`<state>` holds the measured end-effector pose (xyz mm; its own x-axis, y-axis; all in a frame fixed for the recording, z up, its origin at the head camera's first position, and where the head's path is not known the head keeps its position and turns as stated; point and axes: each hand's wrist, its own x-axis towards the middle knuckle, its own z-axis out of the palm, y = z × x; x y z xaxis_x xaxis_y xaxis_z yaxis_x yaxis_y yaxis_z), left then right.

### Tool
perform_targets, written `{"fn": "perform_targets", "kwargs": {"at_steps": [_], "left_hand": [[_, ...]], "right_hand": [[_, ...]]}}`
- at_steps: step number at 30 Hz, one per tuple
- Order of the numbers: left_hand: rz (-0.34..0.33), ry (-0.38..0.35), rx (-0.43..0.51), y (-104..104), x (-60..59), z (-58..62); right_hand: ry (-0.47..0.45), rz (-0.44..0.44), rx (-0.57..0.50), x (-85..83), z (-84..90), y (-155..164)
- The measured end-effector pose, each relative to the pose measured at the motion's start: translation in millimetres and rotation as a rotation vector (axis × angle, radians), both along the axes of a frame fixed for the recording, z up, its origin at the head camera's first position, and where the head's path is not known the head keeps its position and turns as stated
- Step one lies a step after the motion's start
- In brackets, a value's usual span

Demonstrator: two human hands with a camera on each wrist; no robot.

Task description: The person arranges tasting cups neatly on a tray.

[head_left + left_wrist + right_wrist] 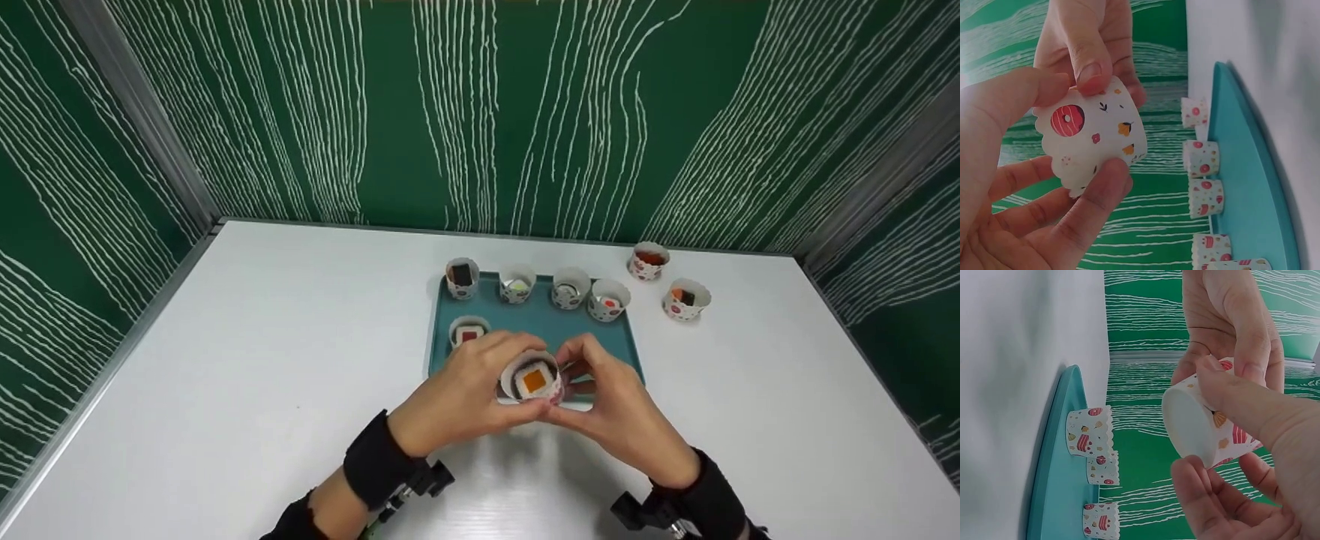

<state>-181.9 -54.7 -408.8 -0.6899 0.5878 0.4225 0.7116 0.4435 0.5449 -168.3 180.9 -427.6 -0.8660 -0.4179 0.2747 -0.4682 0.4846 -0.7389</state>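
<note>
Both hands hold one white printed paper cup (531, 381) just above the near edge of a teal tray (536, 324). Inside the cup sits a sushi-like piece with an orange square in its middle. My left hand (480, 382) grips the cup's left side and my right hand (592, 384) pinches its right side. In the left wrist view the cup (1095, 140) lies on its side between my left thumb and fingers, with the other hand's fingertips at its top. In the right wrist view the cup's white base (1190, 424) shows between my right thumb and fingers.
Several filled paper cups stand on the tray: a row along its far edge (517, 283) and one at the left (469, 331). Two more cups (649, 260) (685, 299) stand on the white table to the tray's right. Green patterned walls enclose the table.
</note>
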Motion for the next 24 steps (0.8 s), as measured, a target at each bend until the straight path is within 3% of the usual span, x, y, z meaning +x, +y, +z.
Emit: {"fn": "perform_targets", "kwargs": {"at_steps": [8,12,16,20,24], "left_hand": [[-0.006,-0.013,-0.013,2.5,-1.8,-3.8],[-0.005,-0.009,-0.022,2.4,-3.1,-4.3],[0.010,0.001,-0.051,3.0,-7.8,0.0],[0.044,-0.003,-0.076,5.6,-16.5,8.0],[0.070,-0.077,-0.118,12.9,-28.4,16.6]], "right_hand": [[-0.008,0.049,-0.031,-1.5,4.5,7.4],[0.014,0.061,0.019,-2.2,10.5,14.2],[0.056,0.021,0.066,-3.8,20.4,26.0],[0.093,-0.038,0.041,-3.6,31.7,39.3],[0.140,-0.087,0.021,1.0,41.0,49.5]]}}
